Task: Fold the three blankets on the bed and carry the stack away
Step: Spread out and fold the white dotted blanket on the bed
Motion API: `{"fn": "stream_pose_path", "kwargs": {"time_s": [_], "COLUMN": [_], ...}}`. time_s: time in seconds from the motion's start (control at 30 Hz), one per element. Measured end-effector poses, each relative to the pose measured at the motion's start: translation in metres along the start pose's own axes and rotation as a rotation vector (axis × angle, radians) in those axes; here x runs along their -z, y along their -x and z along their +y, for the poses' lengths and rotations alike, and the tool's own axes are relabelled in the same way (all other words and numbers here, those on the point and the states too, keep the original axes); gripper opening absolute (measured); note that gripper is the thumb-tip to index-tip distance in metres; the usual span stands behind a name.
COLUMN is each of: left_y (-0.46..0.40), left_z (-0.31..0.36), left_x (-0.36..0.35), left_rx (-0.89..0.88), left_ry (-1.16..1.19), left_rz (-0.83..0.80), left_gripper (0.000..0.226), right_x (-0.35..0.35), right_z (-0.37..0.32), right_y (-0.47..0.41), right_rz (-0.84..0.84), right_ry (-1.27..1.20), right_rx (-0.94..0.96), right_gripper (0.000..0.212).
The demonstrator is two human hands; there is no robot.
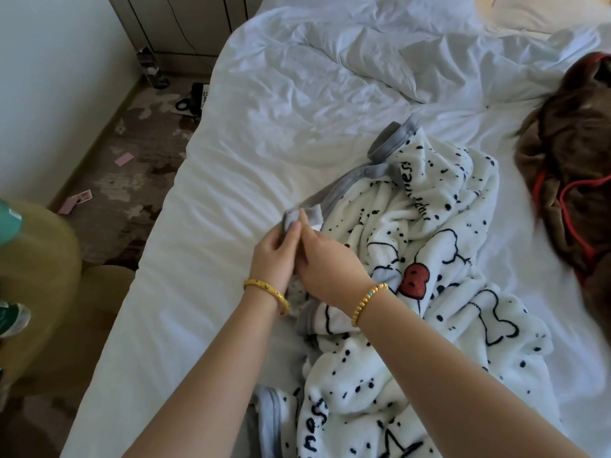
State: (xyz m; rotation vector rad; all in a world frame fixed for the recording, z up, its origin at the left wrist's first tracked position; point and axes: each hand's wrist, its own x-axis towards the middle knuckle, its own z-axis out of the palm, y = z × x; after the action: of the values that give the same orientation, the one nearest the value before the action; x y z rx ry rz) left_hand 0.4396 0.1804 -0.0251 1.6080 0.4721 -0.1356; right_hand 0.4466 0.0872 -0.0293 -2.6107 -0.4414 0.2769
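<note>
Duvet (347,61): white, rumpled, at the bed's far end.
Phone (195,99): black, on the carpet beside the bed.
Cards (124,159): pink, scattered on the carpet.
Cabinet (178,21): against the far wall.

Head view looks steeply down, close over the bed (231,180).

Bedroom, likely a hotel: white-sheeted bed (251,180), rumpled duvet (347,57), patterned carpet (139,166), desk phone (195,99) on floor.
</note>
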Motion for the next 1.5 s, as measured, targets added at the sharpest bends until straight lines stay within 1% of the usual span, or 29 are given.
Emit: {"fn": "stream_pose_path", "kwargs": {"time_s": [0.07, 0.13, 0.2, 0.27, 0.33, 0.4, 0.47, 0.53, 0.6, 0.67, 0.7, 0.73, 0.8, 0.83, 0.87, 0.93, 0.97, 1.03, 1.07, 1.1, 1.13, 1.2, 1.23, 1.27, 1.33, 1.37, 1.4, 1.47, 1.5], "left_y": [-0.008, -0.014, -0.016, -0.016, -0.017, -0.018, -0.023, -0.028, -0.032, -0.037, -0.04, -0.044, -0.05, -0.05, -0.049, -0.044, -0.041, -0.037, -0.037, -0.037, -0.037, -0.037, -0.036, -0.035, -0.034, -0.033, -0.032, -0.031, -0.029], "left_z": [0.0, -0.001, -0.004, -0.009, -0.022, -0.04, -0.057, -0.067, -0.071, -0.073, -0.072, -0.072, -0.07, -0.07, -0.07, -0.072, -0.073, -0.074, -0.074, -0.075, -0.076, -0.079, -0.08, -0.081, -0.083, -0.083, -0.084, -0.083, -0.083], "left_x": [-0.008, -0.018, -0.034, -0.055, -0.078, -0.099, -0.109, -0.11, -0.106, -0.099, -0.095, -0.09, -0.08, -0.077, -0.075, -0.078, -0.081, -0.083, -0.083, -0.082, -0.081, -0.079, -0.078, -0.077, -0.076, -0.075, -0.074, -0.071, -0.069], "left_rx": [-0.006, -0.01, -0.044, -0.103, -0.125, -0.103, -0.063, -0.011, 0.064, 0.128, 0.153, 0.184, 0.242, 0.253, 0.248, 0.209, 0.18, 0.139, 0.13, 0.129, 0.131, 0.133, 0.138, 0.141, 0.14, 0.143, 0.148, 0.159, 0.166], "left_ry": [-0.093, -0.134, -0.151, -0.227, -0.383, -0.612, -0.745, -0.698, -0.598, -0.546, -0.51, -0.452, -0.333, -0.308, -0.302, -0.311, -0.327, -0.344, -0.348, -0.354, -0.359, -0.362, -0.357, -0.352, -0.348, -0.34, -0.323, -0.273, -0.239], "left_rz": [0.175, 0.337, 0.39, 0.295, 0.091, -0.097, -0.158, -0.156, -0.148, -0.126, -0.084, -0.018, 0.117, 0.152, 0.157, 0.133, 0.123, 0.114, 0.111, 0.105, 0.097, 0.078, 0.068, 0.057, 0.038, 0.031, 0.026, 0.018, 0.016], "left_gripper": [0.029, 0.035, 0.032, 0.021, 0.019, 0.023, 0.024, 0.025, 0.028, 0.034, 0.036, 0.037, 0.039, 0.039, 0.039, 0.038, 0.037, 0.034, 0.033, 0.033, 0.034, 0.034, 0.034, 0.034, 0.035, 0.035, 0.035, 0.032, 0.028], "right_x": [0.002, 0.007, 0.016, 0.025, 0.038, 0.051, 0.058, 0.059, 0.057, 0.049, 0.039, 0.025, -0.005, -0.018, -0.027, -0.03, -0.026, -0.014, -0.01, -0.008, -0.006, -0.001, -0.001, 0.001, 0.011, 0.017, 0.022, 0.034, 0.04], "right_z": [0.011, 0.031, 0.058, 0.088, 0.115, 0.139, 0.16, 0.178, 0.187, 0.181, 0.175, 0.168, 0.151, 0.143, 0.139, 0.136, 0.134, 0.13, 0.128, 0.125, 0.123, 0.121, 0.124, 0.127, 0.131, 0.131, 0.13, 0.127, 0.127], "right_y": [0.003, 0.005, 0.003, -0.003, -0.014, -0.024, -0.032, -0.037, -0.036, -0.027, -0.018, -0.007, 0.02, 0.033, 0.041, 0.047, 0.047, 0.046, 0.045, 0.042, 0.039, 0.028, 0.023, 0.018, 0.011, 0.009, 0.009, 0.013, 0.016], "right_rz": [-0.033, -0.025, 0.138, 0.372, 0.5, 0.492, 0.402, 0.305, 0.294, 0.346, 0.328, 0.254, 0.026, -0.072, -0.117, -0.064, 0.036, 0.346, 0.491, 0.565, 0.534, 0.332, 0.259, 0.229, 0.26, 0.285, 0.273, 0.212, 0.17], "right_ry": [-0.067, -0.056, -0.029, 0.07, 0.104, 0.093, 0.111, 0.125, 0.06, 0.026, 0.053, 0.103, 0.204, 0.244, 0.266, 0.243, 0.178, 0.058, 0.068, 0.091, 0.1, 0.068, 0.047, 0.02, -0.124, -0.281, -0.503, -1.012, -1.204], "right_rx": [0.093, 0.099, -0.001, -0.173, -0.397, -0.579, -0.656, -0.716, -0.769, -0.712, -0.642, -0.561, -0.423, -0.39, -0.381, -0.417, -0.439, -0.421, -0.374, -0.33, -0.32, -0.39, -0.447, -0.508, -0.616, -0.649, -0.669, -0.658, -0.663], "right_gripper": [0.059, 0.053, 0.048, 0.049, 0.055, 0.063, 0.074, 0.084, 0.078, 0.062, 0.056, 0.051, 0.038, 0.031, 0.029, 0.036, 0.039, 0.04, 0.041, 0.045, 0.053, 0.068, 0.066, 0.058, 0.041, 0.036, 0.03, 0.016, 0.01]}}
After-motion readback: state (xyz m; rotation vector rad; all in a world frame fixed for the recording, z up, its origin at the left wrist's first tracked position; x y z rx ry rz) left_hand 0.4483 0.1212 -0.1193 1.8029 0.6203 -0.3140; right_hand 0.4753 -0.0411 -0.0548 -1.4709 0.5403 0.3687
